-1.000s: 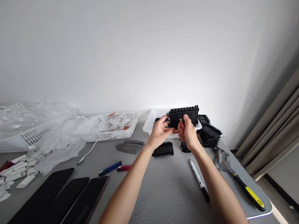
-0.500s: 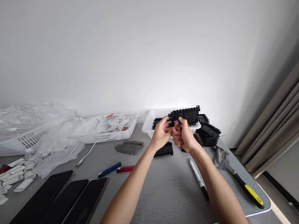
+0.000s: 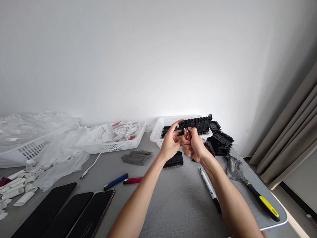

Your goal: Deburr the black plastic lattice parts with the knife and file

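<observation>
My left hand (image 3: 170,142) grips the left end of a long black plastic holder (image 3: 198,123) and keeps it raised over the white basket (image 3: 158,133). My right hand (image 3: 194,147) is closed round a small orange battery (image 3: 186,134) whose top pokes out between thumb and fingers, right at the holder's lower left edge. The two hands touch each other above the grey table.
Black holders are stacked at the right (image 3: 221,143) and lie under my hands (image 3: 174,160). A marker (image 3: 210,190), a yellow-handled tool (image 3: 264,201), grey cloths (image 3: 136,157), a blue (image 3: 116,180) and a red lighter (image 3: 133,180), three dark phones (image 3: 69,211), white tubes (image 3: 17,191) and cable basket (image 3: 116,137) lie around.
My right hand with the battery has slid left and down along the holder to its left end. The holder has tipped lower. The left hand has kept its grip.
</observation>
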Demonstrator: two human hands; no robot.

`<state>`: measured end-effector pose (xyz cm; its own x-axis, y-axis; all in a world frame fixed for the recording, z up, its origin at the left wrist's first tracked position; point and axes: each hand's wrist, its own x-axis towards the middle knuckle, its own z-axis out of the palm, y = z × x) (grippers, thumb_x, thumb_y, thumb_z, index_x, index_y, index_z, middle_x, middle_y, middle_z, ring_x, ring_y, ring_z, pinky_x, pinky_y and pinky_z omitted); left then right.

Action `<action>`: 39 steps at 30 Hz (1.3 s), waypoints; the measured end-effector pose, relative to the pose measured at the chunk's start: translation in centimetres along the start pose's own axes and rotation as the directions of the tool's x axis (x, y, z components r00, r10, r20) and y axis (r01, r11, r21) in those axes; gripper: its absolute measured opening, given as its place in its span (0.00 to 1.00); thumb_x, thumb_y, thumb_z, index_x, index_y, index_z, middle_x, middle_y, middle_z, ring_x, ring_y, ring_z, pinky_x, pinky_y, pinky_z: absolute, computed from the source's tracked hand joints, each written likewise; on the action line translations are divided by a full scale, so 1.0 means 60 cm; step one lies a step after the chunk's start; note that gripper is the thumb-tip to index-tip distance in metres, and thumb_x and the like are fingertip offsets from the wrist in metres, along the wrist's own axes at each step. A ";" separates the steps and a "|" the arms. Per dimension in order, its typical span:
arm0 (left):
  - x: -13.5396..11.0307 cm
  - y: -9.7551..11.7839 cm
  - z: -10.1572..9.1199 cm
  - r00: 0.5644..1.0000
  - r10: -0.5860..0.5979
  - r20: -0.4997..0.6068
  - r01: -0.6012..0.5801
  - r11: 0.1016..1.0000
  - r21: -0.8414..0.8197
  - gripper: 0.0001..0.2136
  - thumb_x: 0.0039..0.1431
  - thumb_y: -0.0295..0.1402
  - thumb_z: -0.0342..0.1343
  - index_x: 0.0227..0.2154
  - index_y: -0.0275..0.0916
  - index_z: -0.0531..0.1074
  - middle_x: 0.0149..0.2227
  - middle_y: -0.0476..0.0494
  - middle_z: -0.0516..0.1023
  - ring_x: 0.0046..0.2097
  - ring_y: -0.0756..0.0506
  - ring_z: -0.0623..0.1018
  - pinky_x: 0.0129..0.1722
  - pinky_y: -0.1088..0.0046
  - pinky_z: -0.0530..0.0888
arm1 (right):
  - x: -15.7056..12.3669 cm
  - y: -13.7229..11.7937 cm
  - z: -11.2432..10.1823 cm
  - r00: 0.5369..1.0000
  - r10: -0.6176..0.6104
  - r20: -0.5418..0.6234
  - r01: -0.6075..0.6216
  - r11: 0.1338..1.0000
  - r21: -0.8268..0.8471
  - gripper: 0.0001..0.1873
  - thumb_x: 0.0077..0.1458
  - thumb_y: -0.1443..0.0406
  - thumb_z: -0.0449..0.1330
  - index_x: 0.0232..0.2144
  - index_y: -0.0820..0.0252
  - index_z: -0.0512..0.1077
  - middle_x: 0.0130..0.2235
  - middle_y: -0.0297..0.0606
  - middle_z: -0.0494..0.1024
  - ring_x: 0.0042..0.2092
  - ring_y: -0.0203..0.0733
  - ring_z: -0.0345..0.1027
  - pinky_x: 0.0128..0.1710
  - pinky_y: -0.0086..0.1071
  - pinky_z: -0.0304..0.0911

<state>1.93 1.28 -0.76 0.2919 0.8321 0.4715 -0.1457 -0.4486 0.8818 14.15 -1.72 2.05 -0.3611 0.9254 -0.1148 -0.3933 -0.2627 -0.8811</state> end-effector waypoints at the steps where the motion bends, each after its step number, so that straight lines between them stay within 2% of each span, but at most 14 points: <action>1: 0.000 0.000 0.001 1.000 0.000 -0.002 0.000 1.000 -0.009 0.35 0.51 0.27 0.65 0.62 0.48 0.61 0.45 0.43 0.78 0.25 0.58 0.71 0.27 0.82 0.68 | 0.000 0.000 0.000 1.000 -0.005 -0.001 0.005 1.000 0.004 0.28 0.64 0.51 0.37 0.14 0.54 0.48 0.14 0.22 0.42 0.16 0.27 0.28 0.12 0.22 0.33; 8: 0.002 0.000 -0.002 1.000 -0.018 -0.006 0.018 0.999 -0.048 0.36 0.51 0.30 0.66 0.62 0.46 0.58 0.47 0.40 0.79 0.28 0.55 0.77 0.31 0.79 0.74 | 0.002 -0.012 -0.018 0.998 -0.044 -0.037 0.046 0.998 0.038 0.27 0.63 0.49 0.38 0.16 0.53 0.47 0.15 0.21 0.41 0.16 0.28 0.27 0.11 0.23 0.33; 11: 0.003 0.002 -0.002 1.000 -0.013 -0.020 0.012 0.999 -0.052 0.33 0.53 0.33 0.65 0.61 0.44 0.58 0.48 0.39 0.79 0.32 0.52 0.81 0.41 0.70 0.79 | 0.002 -0.021 -0.030 0.995 -0.061 -0.078 0.065 0.997 0.049 0.26 0.63 0.49 0.38 0.16 0.52 0.46 0.14 0.21 0.41 0.16 0.28 0.26 0.11 0.23 0.33; 14: 0.004 0.003 -0.003 1.000 -0.015 -0.023 0.014 0.999 -0.052 0.33 0.54 0.34 0.65 0.61 0.44 0.58 0.49 0.38 0.78 0.36 0.48 0.83 0.48 0.63 0.79 | 0.000 -0.029 -0.040 0.991 -0.080 -0.106 0.086 0.995 0.055 0.27 0.62 0.49 0.39 0.16 0.53 0.46 0.14 0.21 0.41 0.16 0.28 0.27 0.11 0.23 0.33; 23: 0.003 0.005 -0.008 0.998 -0.028 -0.061 0.024 0.998 -0.062 0.33 0.53 0.34 0.67 0.61 0.44 0.60 0.48 0.39 0.79 0.38 0.46 0.84 0.50 0.61 0.80 | -0.009 -0.053 -0.081 0.964 -0.185 -0.190 0.200 0.978 0.059 0.26 0.62 0.51 0.39 0.15 0.53 0.44 0.14 0.22 0.41 0.17 0.29 0.27 0.12 0.24 0.33; 28: 0.006 -0.003 -0.015 0.994 -0.057 -0.095 0.050 0.996 -0.079 0.34 0.52 0.34 0.68 0.60 0.43 0.59 0.49 0.37 0.79 0.39 0.45 0.84 0.50 0.59 0.80 | -0.016 -0.058 -0.095 0.945 -0.264 -0.191 0.274 0.961 0.025 0.31 0.60 0.41 0.41 0.15 0.53 0.46 0.15 0.22 0.42 0.17 0.29 0.29 0.13 0.25 0.34; 31: 0.008 -0.009 -0.022 0.985 -0.107 -0.136 0.091 0.989 -0.117 0.37 0.51 0.33 0.69 0.61 0.43 0.56 0.49 0.36 0.78 0.39 0.44 0.85 0.51 0.57 0.79 | -0.013 -0.057 -0.101 0.908 -0.343 -0.240 0.349 0.937 -0.022 0.33 0.57 0.37 0.43 0.16 0.53 0.48 0.15 0.22 0.44 0.17 0.29 0.31 0.13 0.26 0.34; 35: 0.010 -0.010 -0.024 0.981 -0.145 -0.127 0.111 0.964 -0.243 0.37 0.50 0.32 0.69 0.60 0.44 0.56 0.45 0.40 0.81 0.43 0.41 0.84 0.51 0.58 0.79 | -0.001 -0.049 -0.105 0.811 -0.463 -0.357 0.430 0.886 -0.171 0.28 0.55 0.43 0.57 0.20 0.53 0.52 0.17 0.22 0.49 0.18 0.28 0.37 0.13 0.25 0.39; 37: 0.010 -0.009 -0.020 0.980 -0.162 -0.112 0.123 0.947 -0.298 0.36 0.49 0.31 0.69 0.59 0.46 0.57 0.43 0.43 0.81 0.46 0.41 0.83 0.51 0.59 0.79 | 0.006 -0.042 -0.102 0.769 -0.514 -0.380 0.449 0.857 -0.252 0.25 0.51 0.47 0.64 0.23 0.54 0.55 0.19 0.23 0.55 0.19 0.29 0.47 0.14 0.25 0.46; 39: 0.010 -0.010 -0.014 0.977 -0.186 -0.105 0.141 0.932 -0.334 0.35 0.49 0.31 0.69 0.58 0.48 0.57 0.45 0.46 0.81 0.47 0.41 0.83 0.50 0.60 0.79 | 0.013 -0.033 -0.097 0.747 -0.559 -0.359 0.469 0.826 -0.312 0.24 0.45 0.51 0.69 0.25 0.54 0.58 0.24 0.27 0.64 0.24 0.32 0.60 0.17 0.25 0.57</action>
<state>1.39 2.31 -0.97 0.2129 0.9305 0.2981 -0.4102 -0.1918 0.8916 19.59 1.13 1.04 0.2539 0.9364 0.2423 -0.2307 0.3019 -0.9250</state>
